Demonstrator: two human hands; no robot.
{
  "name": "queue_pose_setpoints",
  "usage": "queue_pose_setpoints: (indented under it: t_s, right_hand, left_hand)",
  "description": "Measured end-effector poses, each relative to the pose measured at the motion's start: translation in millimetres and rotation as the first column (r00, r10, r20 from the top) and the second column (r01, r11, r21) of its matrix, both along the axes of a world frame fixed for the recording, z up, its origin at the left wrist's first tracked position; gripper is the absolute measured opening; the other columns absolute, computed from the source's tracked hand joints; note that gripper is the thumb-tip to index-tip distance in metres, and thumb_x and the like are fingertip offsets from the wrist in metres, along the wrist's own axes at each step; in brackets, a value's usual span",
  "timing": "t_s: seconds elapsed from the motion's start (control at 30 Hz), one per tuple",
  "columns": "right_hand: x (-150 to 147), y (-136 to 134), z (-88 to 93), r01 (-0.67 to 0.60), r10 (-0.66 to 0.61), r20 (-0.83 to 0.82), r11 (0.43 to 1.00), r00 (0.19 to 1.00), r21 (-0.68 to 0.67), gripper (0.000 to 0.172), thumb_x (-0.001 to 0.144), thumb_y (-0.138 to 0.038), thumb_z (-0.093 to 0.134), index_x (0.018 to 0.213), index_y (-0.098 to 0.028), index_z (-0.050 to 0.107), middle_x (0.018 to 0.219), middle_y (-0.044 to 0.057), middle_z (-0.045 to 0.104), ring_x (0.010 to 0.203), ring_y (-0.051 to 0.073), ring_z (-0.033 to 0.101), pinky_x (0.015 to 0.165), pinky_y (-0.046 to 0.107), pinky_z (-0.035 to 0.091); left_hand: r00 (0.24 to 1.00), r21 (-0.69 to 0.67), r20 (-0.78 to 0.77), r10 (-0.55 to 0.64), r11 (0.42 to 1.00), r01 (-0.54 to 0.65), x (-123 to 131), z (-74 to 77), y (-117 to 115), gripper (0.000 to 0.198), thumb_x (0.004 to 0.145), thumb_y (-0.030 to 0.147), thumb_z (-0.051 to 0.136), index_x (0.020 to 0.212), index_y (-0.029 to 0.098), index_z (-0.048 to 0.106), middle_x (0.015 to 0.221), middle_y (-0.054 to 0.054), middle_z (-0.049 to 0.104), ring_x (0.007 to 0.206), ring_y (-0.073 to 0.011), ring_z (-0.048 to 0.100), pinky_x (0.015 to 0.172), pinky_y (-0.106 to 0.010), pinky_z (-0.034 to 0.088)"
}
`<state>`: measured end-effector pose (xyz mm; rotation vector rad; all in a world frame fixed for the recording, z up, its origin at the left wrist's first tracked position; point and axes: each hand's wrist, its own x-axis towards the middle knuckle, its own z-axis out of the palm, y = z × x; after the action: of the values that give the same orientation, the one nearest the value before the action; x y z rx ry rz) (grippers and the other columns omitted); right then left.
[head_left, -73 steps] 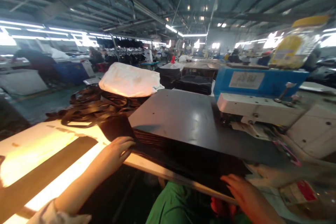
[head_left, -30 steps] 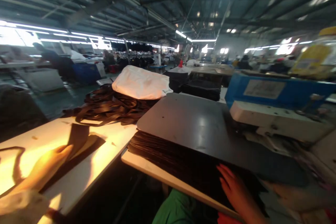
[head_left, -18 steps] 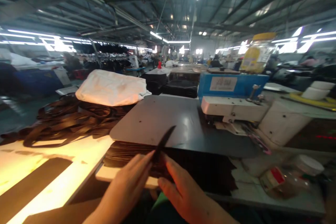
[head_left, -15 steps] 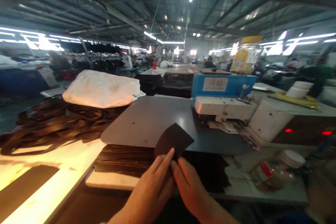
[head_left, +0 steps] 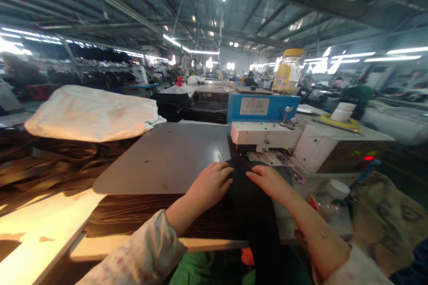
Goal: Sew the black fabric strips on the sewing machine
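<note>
My left hand (head_left: pixel 211 184) and my right hand (head_left: pixel 269 179) lie side by side on a long strip of black fabric (head_left: pixel 251 213). The strip runs from my lap up to the head of the sewing machine (head_left: pixel 264 134). Both hands press the strip flat on the dark grey machine plate (head_left: pixel 167 160), fingers curved over its edges, fingertips pointing at the needle area. Under the plate's near edge sits a stack of dark fabric pieces (head_left: pixel 133 218).
A white cloth bundle (head_left: pixel 90 113) lies on dark brown straps (head_left: pixel 50 160) at the left. A blue box (head_left: pixel 262 107) and a yellow-lidded jar (head_left: pixel 287 71) stand behind the machine. A small white-capped bottle (head_left: pixel 329 196) sits at the right. Other people work far back.
My left hand came back from the lit table at the left. Both hands lifted a dark piece from the stack, then moved forward and laid the strip flat before the machine head.
</note>
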<state>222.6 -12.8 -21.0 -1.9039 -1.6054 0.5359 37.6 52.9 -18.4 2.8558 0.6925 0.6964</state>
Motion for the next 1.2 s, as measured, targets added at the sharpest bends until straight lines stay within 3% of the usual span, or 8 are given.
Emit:
queue_pose_setpoints:
  t_s: [0.13, 0.33, 0.53, 1.2]
  right_hand:
    - [4.8, 13.7, -5.2, 0.053, -0.051, 0.186, 0.999, 0.981, -0.002, 0.031, 0.077, -0.037, 0.047, 0.055, -0.016, 0.05, 0.048, -0.005, 0.04, 0.047, 0.008, 0.036, 0.046, 0.023, 0.021]
    - [1.1, 40.3, -1.8, 0.155, -0.167, 0.388, 0.986, 0.906, 0.063, 0.028, 0.082, -0.035, 0.043, 0.072, -0.016, 0.061, 0.072, 0.005, 0.063, 0.067, 0.014, 0.055, 0.06, 0.024, 0.034]
    - [-7.4, 51.7, -1.7, 0.195, -0.2, 0.532, 0.979, 0.823, 0.065, 0.028, 0.085, -0.033, 0.039, 0.083, -0.016, 0.06, 0.081, 0.007, 0.066, 0.077, 0.018, 0.059, 0.064, 0.025, 0.038]
    - [-5.3, 67.4, 3.7, 0.094, -0.075, 0.703, 0.996, 0.707, 0.011, 0.026, 0.086, -0.025, 0.035, 0.084, -0.015, 0.059, 0.079, 0.009, 0.065, 0.074, 0.019, 0.061, 0.063, 0.027, 0.042]
  left_hand:
    - [0.998, 0.022, -0.055, -0.017, 1.0, 0.019, 12.2, -19.3, 20.1, 0.028, 0.085, 0.03, 0.042, 0.107, 0.018, 0.055, 0.109, -0.006, 0.055, 0.1, -0.0195, 0.049, 0.089, -0.033, 0.04]
    - [0.999, 0.043, -0.042, -0.017, 0.999, 0.019, 17.5, -19.3, 25.6, 0.027, 0.083, 0.035, 0.045, 0.102, 0.018, 0.055, 0.112, -0.006, 0.054, 0.102, -0.0204, 0.049, 0.09, -0.034, 0.039]
    - [0.999, 0.036, -0.031, -0.044, 0.998, 0.045, 20.2, -20.3, 28.1, 0.027, 0.083, 0.034, 0.045, 0.103, 0.018, 0.055, 0.111, -0.007, 0.055, 0.102, -0.02, 0.048, 0.09, -0.033, 0.038]
    - [0.999, 0.016, -0.017, -0.027, 1.0, 0.027, 33.3, -23.2, 37.4, 0.03, 0.081, 0.037, 0.047, 0.102, 0.018, 0.057, 0.104, -0.008, 0.054, 0.097, -0.021, 0.048, 0.087, -0.034, 0.039]
